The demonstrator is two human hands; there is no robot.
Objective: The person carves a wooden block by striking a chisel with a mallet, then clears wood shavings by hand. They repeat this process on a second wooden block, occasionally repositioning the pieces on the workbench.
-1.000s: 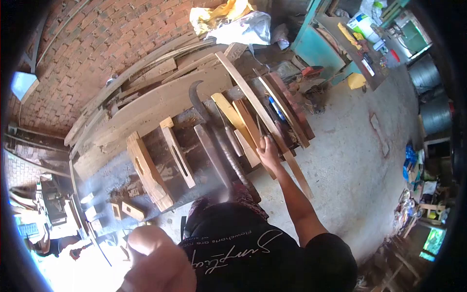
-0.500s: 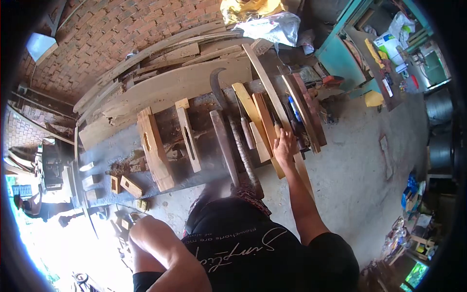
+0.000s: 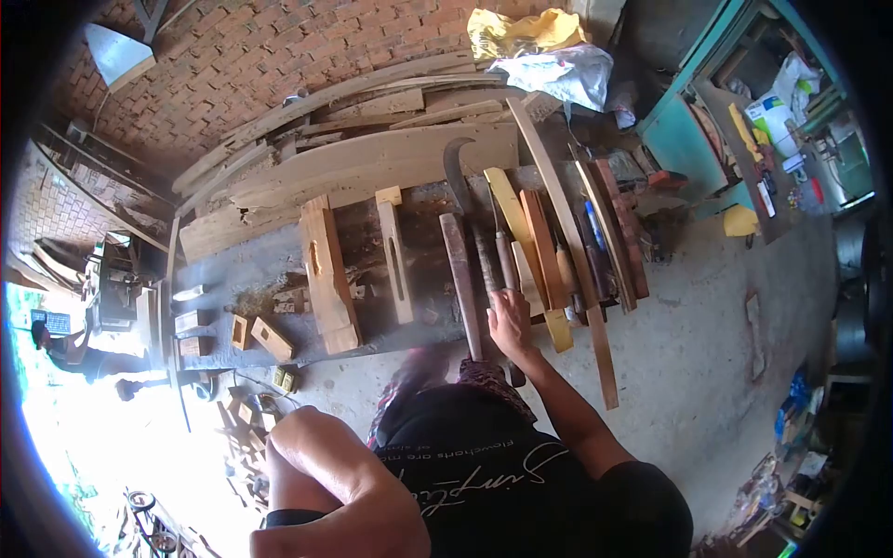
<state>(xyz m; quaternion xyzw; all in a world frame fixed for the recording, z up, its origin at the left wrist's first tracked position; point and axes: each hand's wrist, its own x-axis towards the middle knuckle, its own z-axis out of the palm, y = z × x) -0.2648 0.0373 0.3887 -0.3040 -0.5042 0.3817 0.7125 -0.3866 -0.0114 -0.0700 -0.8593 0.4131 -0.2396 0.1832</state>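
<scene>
My right hand (image 3: 509, 323) is over the front of the bench, its fingers curled at the lower end of a wooden-handled chisel (image 3: 505, 260). Beside and partly under the hand runs the long shaft of a sickle (image 3: 484, 256) with a hooked blade. What lies under the fingers is hidden. A dark squared bar (image 3: 459, 274) lies to the left, and a yellowish wood strip (image 3: 511, 209) and a reddish strip (image 3: 539, 242) to the right. Of my left side only the bent arm (image 3: 335, 456) shows; that hand is out of sight.
The workbench (image 3: 428, 325) also bears a slotted wood piece (image 3: 394, 260), a thick mortised block (image 3: 327, 279) and small blocks (image 3: 272, 339). A long strip (image 3: 605, 358) overhangs the front edge. Boards (image 3: 372, 158) lean along the brick wall. A person (image 3: 74, 349) is at far left.
My right hand has moved left, from the tool handles among the right-hand strips to the chisel and sickle shaft. The camera view has shifted, so the bench appears further right.
</scene>
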